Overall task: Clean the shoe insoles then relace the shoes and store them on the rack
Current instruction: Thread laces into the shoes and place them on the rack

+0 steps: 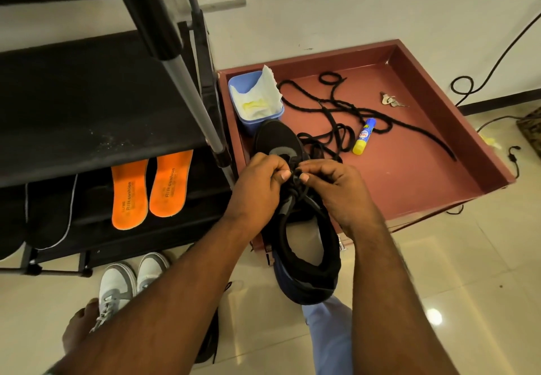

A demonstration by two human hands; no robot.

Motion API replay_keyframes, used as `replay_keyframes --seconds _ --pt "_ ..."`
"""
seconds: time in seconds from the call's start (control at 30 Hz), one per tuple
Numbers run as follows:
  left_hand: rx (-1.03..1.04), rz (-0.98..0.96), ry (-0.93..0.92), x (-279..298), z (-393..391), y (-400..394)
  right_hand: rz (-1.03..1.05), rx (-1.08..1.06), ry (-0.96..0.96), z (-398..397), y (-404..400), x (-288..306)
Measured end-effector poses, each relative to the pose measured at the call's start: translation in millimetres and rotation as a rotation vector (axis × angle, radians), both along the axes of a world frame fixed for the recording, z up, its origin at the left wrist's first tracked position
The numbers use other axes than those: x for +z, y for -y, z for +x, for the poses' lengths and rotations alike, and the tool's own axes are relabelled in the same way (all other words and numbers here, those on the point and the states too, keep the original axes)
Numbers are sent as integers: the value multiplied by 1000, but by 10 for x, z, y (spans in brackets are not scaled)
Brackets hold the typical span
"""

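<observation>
A black shoe [304, 246] lies with its toe on the red tray [424, 187] and its heel toward me, over my knee. My left hand [259, 184] and my right hand [333, 187] meet above its eyelets, each pinching the black lace [298, 183] threaded there. The rest of that lace trails onto the tray in loose loops [339, 134]. Two orange insoles [152, 188] lie side by side on the lower shelf of the black rack [96, 111].
On the tray stand a blue tub with white wipes [254, 99], a yellow-and-blue glue stick [363, 137] and a second long black lace [409, 124]. White sneakers [128, 284] sit on the tiled floor beside my bare foot [79, 328]. A cable [474, 87] runs along the wall.
</observation>
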State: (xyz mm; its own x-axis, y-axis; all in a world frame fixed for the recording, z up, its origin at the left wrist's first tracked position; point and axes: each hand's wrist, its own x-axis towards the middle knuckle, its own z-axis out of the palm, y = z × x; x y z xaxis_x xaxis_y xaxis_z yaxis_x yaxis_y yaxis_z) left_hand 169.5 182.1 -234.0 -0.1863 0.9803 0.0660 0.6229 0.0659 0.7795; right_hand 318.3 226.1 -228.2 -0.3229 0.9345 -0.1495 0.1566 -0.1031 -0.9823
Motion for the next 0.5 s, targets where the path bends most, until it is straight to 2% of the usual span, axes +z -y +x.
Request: replay_keyframes --seconds 0.1,0.23,0.4,0.5 --pt "-45 -57 -61 6 -14 -19 34 -29 70 -30 -20 -69" --pt "-64 -159 187 93 -55 55 49 -14 154 -26 -33 -121" --pt "-16 -34 341 66 -67 189 3 -2 74 -11 -26 -83" --pt "41 70 284 -30 -67 229 -26 5 9 -5 -23 -55"
